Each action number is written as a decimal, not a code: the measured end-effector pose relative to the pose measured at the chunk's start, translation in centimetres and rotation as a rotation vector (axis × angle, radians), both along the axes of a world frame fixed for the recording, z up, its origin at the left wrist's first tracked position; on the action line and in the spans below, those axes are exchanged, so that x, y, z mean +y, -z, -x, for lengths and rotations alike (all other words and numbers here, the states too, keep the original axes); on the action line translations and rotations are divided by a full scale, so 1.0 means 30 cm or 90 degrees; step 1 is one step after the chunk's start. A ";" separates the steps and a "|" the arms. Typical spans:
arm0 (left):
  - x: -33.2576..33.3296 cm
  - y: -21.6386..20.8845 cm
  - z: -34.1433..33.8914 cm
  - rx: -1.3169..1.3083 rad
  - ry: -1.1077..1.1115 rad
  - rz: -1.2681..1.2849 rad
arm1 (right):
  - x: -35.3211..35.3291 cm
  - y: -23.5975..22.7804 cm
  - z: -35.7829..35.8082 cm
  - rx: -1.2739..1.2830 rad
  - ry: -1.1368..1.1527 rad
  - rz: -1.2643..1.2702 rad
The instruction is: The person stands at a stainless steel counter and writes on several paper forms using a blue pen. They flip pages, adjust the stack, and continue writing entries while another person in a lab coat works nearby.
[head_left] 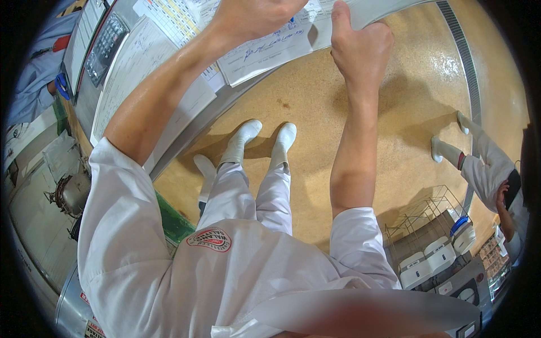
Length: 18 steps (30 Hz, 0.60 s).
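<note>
My left hand (259,16) is over the papers at the top edge of the view. Its fingers are cut off there, so their pose is hidden. Below it lies a handwritten sheet (253,63) with blue ink. To the right, beyond the table's edge, my right hand (362,49) is raised above the floor. Its thumb points up and its other fingers are curled in. Whatever they may enclose does not show. Near my left forearm, more papers (132,70) and a printed chart with coloured cells (174,19) cover the metal table (189,138).
A dark keypad device (107,48) sits at the table's far left, near a person in blue (34,84). At right stands another person in white (487,174). A wire rack (425,211) and white containers (428,262) are lower right. A drain strip (459,50) crosses the floor.
</note>
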State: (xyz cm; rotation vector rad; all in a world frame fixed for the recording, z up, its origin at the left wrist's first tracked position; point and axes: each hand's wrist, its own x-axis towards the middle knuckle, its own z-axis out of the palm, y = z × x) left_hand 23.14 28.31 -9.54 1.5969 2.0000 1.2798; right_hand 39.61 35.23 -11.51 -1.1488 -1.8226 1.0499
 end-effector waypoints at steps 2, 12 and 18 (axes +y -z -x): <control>0.006 -0.010 -0.008 -0.015 -0.001 0.003 | 0.002 -0.002 -0.002 -0.002 0.004 -0.011; 0.009 -0.002 -0.013 0.003 0.001 -0.003 | 0.009 0.000 -0.012 0.007 0.001 -0.025; 0.009 -0.007 -0.017 0.002 0.006 -0.005 | 0.008 -0.013 -0.017 0.017 -0.009 -0.010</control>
